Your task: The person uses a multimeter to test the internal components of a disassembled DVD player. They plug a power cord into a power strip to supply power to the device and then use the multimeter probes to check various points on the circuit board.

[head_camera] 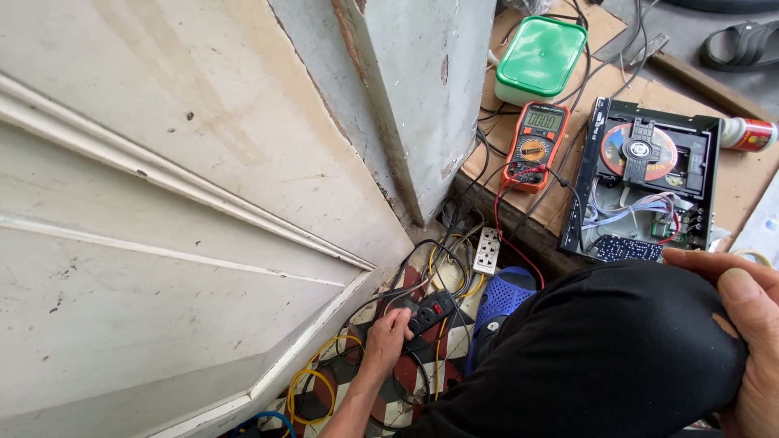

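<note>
My left hand (386, 337) reaches down to the floor and grips the near end of a black power strip (430, 312) with a red switch. Black and yellow cables (320, 377) tangle around it. My right hand (751, 324) rests curled on my knee, which is covered in black cloth (600, 357). An opened disc player (645, 182) with a disc and wiring exposed lies on a cardboard-covered board (734, 182) beyond my knee. An orange multimeter (535, 146) lies beside it, its red and black leads trailing down.
A green-lidded white box (540, 61) stands behind the multimeter. A white socket block (487, 250) and a blue perforated sandal (501, 298) lie on the floor. A white panelled door (162, 203) fills the left. A spray can (748, 134) and black sandal (742, 45) sit far right.
</note>
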